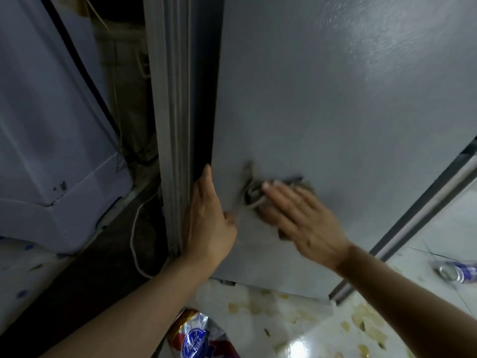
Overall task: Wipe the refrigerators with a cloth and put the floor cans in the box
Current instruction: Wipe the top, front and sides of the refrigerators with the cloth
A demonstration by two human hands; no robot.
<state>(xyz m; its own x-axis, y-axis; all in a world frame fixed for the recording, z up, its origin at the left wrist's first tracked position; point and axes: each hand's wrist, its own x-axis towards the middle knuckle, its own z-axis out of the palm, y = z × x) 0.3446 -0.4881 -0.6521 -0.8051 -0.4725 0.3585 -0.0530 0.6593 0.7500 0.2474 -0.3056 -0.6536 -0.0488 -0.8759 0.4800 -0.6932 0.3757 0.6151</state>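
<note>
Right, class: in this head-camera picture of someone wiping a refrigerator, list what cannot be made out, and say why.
- Cloth: mostly hidden under the right hand and motion-blurred; its shape and colour are unclear.
- Left hand: fingers curl round the refrigerator edge, tips hidden.
- Can at the bottom: cut off by the frame edge.
- Can at the right: blurred, label unreadable.
- Box: not in view.

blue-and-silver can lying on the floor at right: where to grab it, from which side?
Take the blue-and-silver can across its cylindrical body, coming from above. It lies on its side on the pale tiled floor, silver end facing the camera, so the curved flank is the open part. The right hand is nearer.
</note>
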